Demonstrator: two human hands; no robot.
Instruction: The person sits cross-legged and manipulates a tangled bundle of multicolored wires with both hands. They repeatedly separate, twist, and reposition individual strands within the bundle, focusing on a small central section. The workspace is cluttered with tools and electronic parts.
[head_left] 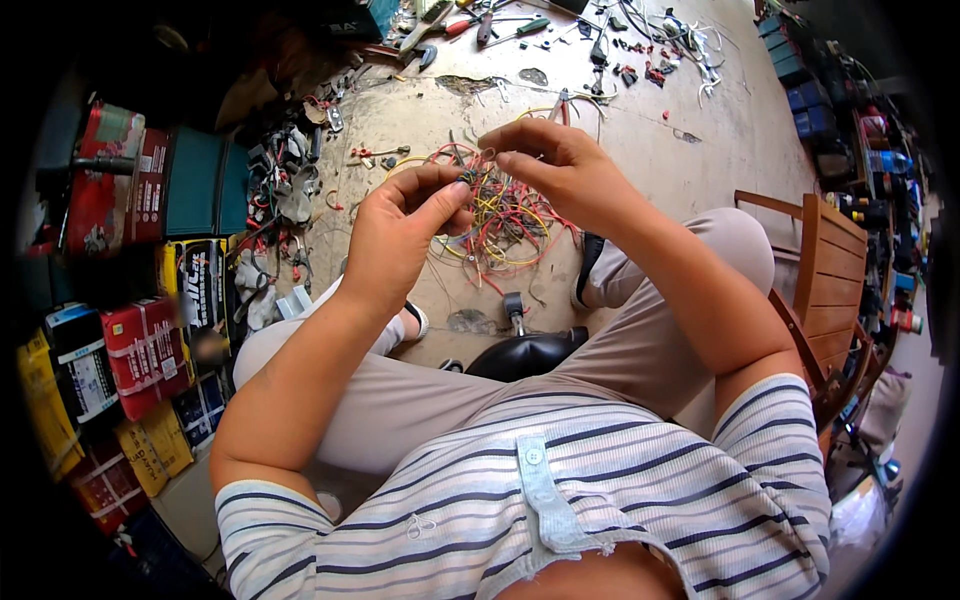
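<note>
A tangled heap of thin wires [508, 222], red, yellow, black and grey, lies on the floor between my feet. Above its left side my left hand [405, 218] is closed in a pinch, thumb against forefinger, on a wire; the background of strands makes its length hard to follow. My right hand [560, 168] hovers just to the right and a little farther off. Its thumb and forefinger come together round a thin curled wire end [490, 154]. The two hands are apart by a small gap.
Screwdrivers [485, 28], a brush and scraps lie at the far side; pliers [564, 105] rest beyond the heap. Boxed goods [145, 355] stack up on my left. A wooden chair [832, 275] stands at right. A black rounded seat-like object [525, 355] sits between my legs.
</note>
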